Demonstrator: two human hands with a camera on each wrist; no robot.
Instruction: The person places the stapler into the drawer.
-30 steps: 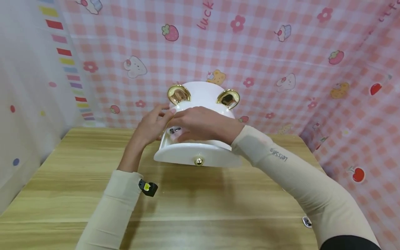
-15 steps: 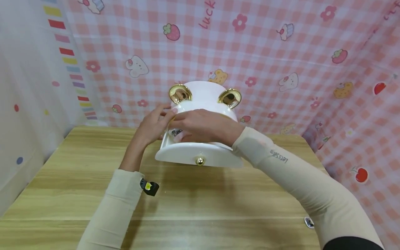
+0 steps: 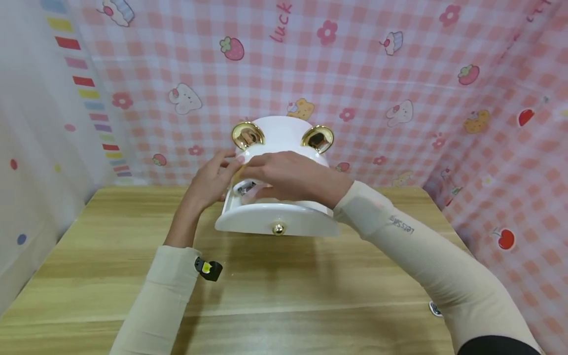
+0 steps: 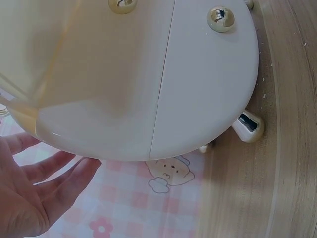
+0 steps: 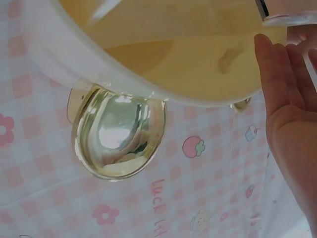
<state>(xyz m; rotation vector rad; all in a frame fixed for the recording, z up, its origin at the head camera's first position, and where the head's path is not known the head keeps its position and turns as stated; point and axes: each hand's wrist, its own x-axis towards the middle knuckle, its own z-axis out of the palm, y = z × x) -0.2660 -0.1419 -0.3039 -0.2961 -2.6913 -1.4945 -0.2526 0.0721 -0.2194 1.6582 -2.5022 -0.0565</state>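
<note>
A white rounded box (image 3: 288,130) with two gold ear-shaped pieces (image 5: 121,134) stands near the back of the table, its upper compartment uncovered. Two gold knobs (image 4: 221,19) show on its front in the left wrist view. The left hand (image 3: 207,185) lies at the box's left side, its relaxed fingertips (image 4: 89,166) at the edge. Over the compartment, my right hand (image 3: 295,178) reaches leftward and pinches a small white-rimmed item with a silvery, dark face (image 3: 245,188). That item's exact kind cannot be told; fingers hide part of it.
A second small white-rimmed item (image 3: 435,309) lies on the wooden table (image 3: 266,296), beside the right forearm. Pink checked cloth (image 3: 275,74) hangs behind the box and along the right. A small black device (image 3: 208,268) is strapped to the left sleeve.
The small item in my right hand has tilted so that more of its white rim shows. Both hands stay nearly in place; the head view has shifted slightly.
</note>
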